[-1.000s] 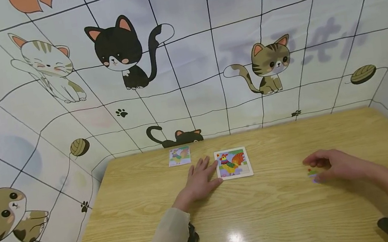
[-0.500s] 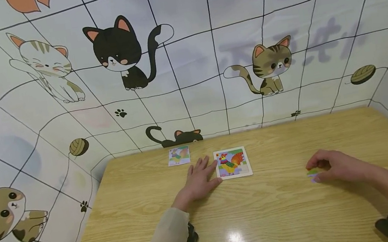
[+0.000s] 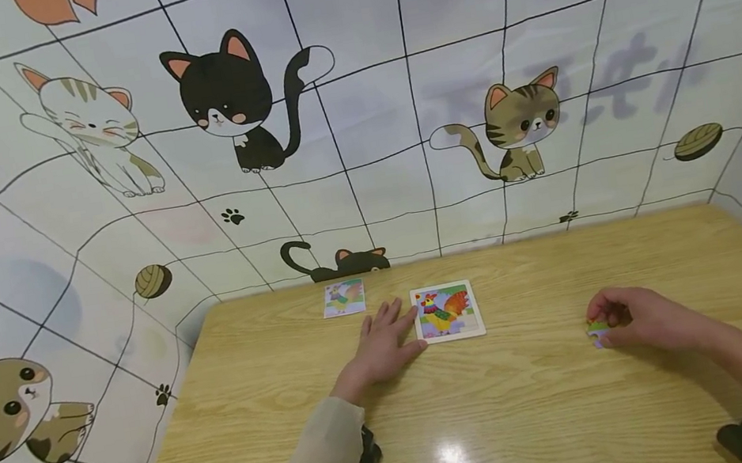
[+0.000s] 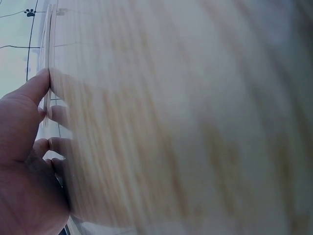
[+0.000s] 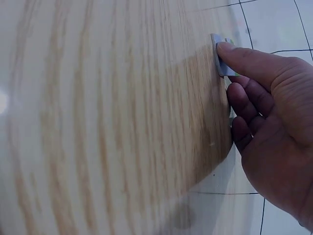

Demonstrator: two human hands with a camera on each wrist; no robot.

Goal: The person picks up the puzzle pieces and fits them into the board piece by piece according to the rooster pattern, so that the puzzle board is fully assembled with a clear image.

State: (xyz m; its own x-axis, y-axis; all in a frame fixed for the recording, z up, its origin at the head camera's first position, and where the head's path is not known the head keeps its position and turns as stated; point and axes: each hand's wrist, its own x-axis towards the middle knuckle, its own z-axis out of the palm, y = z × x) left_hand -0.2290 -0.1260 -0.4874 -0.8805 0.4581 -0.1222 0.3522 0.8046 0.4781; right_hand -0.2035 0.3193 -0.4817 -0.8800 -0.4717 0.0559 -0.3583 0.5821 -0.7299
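Note:
A square jigsaw puzzle of a colourful rooster lies in its white frame on the wooden table, with a pale gap at its lower right. My left hand lies flat with fingers spread, thumb and fingertips at the frame's left edge. Its thumb meets the thin frame side in the left wrist view. Off to the right, my right hand pinches a small green and purple puzzle piece between thumb and curled fingers. From the right wrist, this puzzle piece shows on edge, close over the table.
A small card with a paler rooster picture lies behind my left hand, near the table's back edge. Cat-patterned wall covering rises right behind the table and at both sides. A dark wrist camera sits below each hand.
My right fingertips have drawn in around the puzzle piece, which has turned slightly and shows its notched edge more plainly. My left hand and the framed puzzle stay where they were.

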